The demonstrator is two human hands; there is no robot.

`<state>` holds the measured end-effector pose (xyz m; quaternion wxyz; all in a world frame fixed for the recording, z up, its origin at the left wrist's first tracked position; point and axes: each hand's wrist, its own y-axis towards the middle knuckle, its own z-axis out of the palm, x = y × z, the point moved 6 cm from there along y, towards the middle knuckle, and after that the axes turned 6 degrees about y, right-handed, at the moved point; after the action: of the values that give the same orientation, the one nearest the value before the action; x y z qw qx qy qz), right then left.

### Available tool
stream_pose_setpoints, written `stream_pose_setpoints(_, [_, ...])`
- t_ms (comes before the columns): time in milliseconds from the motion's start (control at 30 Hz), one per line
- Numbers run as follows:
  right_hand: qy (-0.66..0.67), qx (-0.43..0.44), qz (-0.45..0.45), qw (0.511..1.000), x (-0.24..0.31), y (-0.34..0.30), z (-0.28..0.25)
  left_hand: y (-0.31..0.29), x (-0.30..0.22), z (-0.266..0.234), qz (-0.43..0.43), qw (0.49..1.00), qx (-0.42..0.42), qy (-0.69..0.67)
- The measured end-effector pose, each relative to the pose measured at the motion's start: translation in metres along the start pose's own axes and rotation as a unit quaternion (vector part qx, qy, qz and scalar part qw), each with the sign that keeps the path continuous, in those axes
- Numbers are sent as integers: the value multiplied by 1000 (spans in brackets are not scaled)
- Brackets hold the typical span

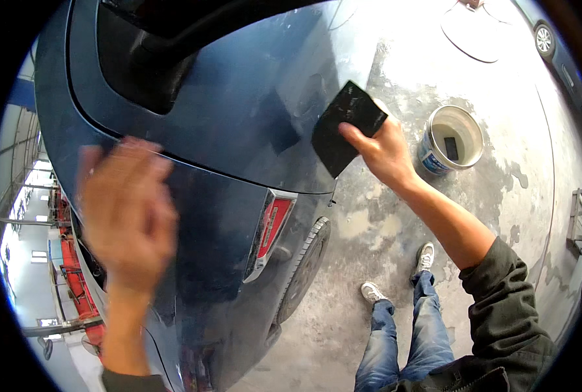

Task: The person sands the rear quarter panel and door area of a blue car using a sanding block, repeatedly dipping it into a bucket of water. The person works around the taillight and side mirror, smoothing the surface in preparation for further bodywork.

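A black, nearly square sheet of sandpaper (348, 129) with pale specks is pinched at its right edge by my right hand (385, 147), thumb on top and the other fingers mostly hidden. The sheet is over the right edge of the dark blue car body (238, 111); I cannot tell whether it touches. My left hand (127, 209) is smeared by motion, its fingers stretched out with nothing seen in them. It is over the body near a curved panel seam (206, 166), and contact is unclear. Below that seam sits a red and silver side vent (271, 232).
On the concrete floor (369, 225) to the right stands a white bucket (471, 124) of cloudy liquid, with a dark rectangular piece (451, 148) in it. A car wheel (307, 271) is under the body. Red metal equipment (75, 281) is at the left. Another car (568, 72) stands far right.
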<state>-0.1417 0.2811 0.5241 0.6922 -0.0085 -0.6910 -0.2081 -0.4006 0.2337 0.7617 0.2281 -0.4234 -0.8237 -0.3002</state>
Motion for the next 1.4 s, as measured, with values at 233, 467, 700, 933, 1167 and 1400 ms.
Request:
stream_pose_setpoints(233, [259, 117, 242, 928, 32, -30, 34, 26, -134, 98, -300, 826, 70, -472])
stream_pose_setpoints(467, [233, 61, 222, 945, 10, -34, 22, 6, -161, 126, -443, 674, 93, -584])
stream_pose_setpoints(700, [368, 99, 309, 871, 8, -42, 36, -12, -177, 130, -452, 493, 184, -720])
stream_pose_setpoints(933, [368, 125, 250, 887, 15, -40, 46, 0, -136, 114, -420, 654, 97, -622])
stream_pose_setpoints(1167, [261, 280, 123, 915, 49, -39, 65, -4, -96, 92, -426, 625, 85, -648])
stream_pose_setpoints(1400, [172, 156, 105, 967, 53, 25, 73, -2, -37, 19, -260, 925, 48, -273])
